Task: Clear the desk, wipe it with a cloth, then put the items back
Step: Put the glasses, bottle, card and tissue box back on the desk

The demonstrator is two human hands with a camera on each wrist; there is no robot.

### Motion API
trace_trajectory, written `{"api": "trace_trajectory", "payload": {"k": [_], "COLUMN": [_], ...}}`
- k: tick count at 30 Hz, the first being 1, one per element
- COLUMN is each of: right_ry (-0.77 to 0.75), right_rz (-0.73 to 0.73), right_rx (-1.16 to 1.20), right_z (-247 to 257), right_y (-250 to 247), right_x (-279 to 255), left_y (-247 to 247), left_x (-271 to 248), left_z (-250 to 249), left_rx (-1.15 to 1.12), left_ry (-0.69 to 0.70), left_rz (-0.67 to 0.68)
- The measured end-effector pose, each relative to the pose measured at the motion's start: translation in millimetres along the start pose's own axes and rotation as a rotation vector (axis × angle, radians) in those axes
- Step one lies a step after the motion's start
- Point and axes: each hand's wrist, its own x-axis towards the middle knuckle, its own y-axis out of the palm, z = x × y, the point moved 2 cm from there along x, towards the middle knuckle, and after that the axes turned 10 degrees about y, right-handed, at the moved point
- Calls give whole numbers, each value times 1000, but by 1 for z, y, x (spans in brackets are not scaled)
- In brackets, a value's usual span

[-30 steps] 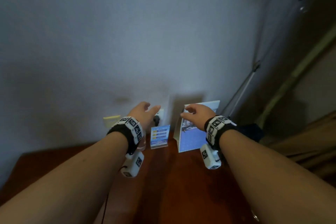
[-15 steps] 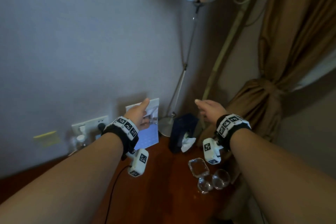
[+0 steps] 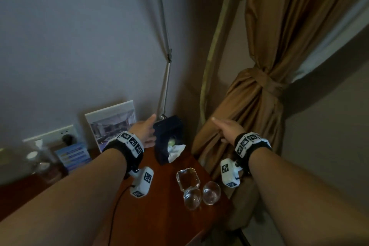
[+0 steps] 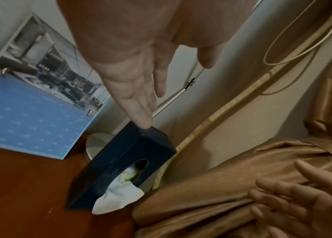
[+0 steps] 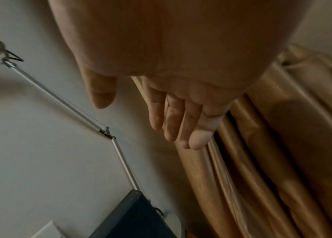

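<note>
On the wooden desk (image 3: 151, 215) stands a dark tissue box (image 3: 168, 138), likely light and stiff. Both the left hand (image 3: 142, 131) and the right hand (image 3: 227, 129) are spread and empty; I would grasp its two sides.

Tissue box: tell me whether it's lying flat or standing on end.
Standing on end. The tissue box rests on a narrow end on the desk, its slot facing sideways with a tissue hanging out.

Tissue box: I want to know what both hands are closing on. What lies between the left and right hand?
In the head view, only the tissue box lies between the left hand and right hand.
</note>
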Motion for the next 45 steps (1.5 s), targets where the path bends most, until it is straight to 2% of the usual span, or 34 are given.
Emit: {"api": "trace_trajectory", "payload": {"k": [5,8,10,20,28,32,37,45], "right_ry": [99,189,226,431,517,592,629,628], "right_rz": [154,194,220,353,305,339,364,314], "right_rx": [1,-98,-144,-251,-246,-252,-260,-251], "right_z": [-27,-47,-58,-101,-122,-124,-123,-115], "right_y": [12,30,41,92,118,126,133,136], "right_x": [49,68,77,126,154,156,153,145], "left_y": [18,20,18,27,47,56,70,71], "left_x": [9,14,20,65,91,92,95,97], "left_z": [35,62,82,170,212,222,233,235], "left_rx": [42,91,118,125,113,22,-106,-80], "left_ry": [-72,-136,-201,-546,-725,-824,-816,-723], "left_rz": [-99,-169,-169,4,151,192,170,148]}}
